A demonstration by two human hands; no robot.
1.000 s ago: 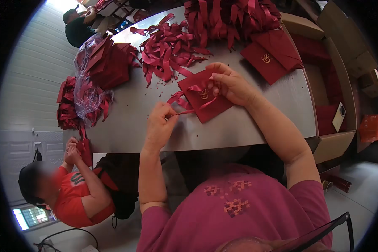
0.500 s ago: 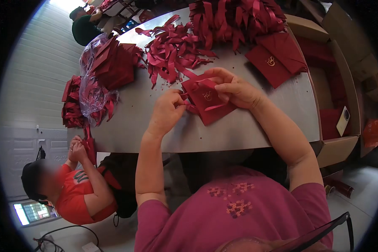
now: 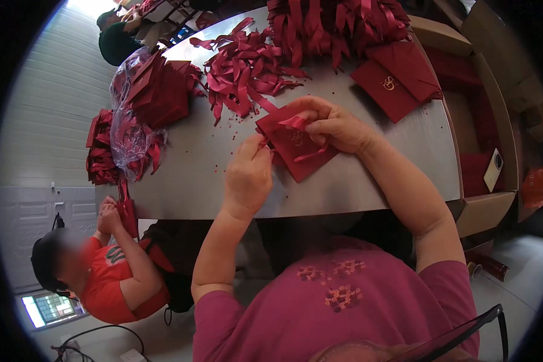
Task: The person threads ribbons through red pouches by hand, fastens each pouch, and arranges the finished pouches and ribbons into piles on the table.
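Observation:
A small dark red gift bag (image 3: 301,158) with a gold logo lies tilted on the metal table in front of me. My left hand (image 3: 249,178) is closed at its left edge, fingertips pinching there; a bit of ribbon shows beside them. Over the upper right of the bag, my right hand (image 3: 341,128) pinches a red ribbon (image 3: 294,123) between thumb and fingers. One ribbon tail hangs down across the bag's face. Just beyond the bag is a loose heap of red ribbons (image 3: 238,75).
Flat red bags (image 3: 386,84) lie at the right, near an open cardboard box (image 3: 513,139) with a phone (image 3: 493,171) on it. More bags (image 3: 163,96) with plastic wrap (image 3: 127,142) stand left. A co-worker in red (image 3: 123,277) handles a bag at the left edge.
My left hand has turned and moved in against the bag's left edge. My right hand has drawn the ribbon up into a loop above the bag.

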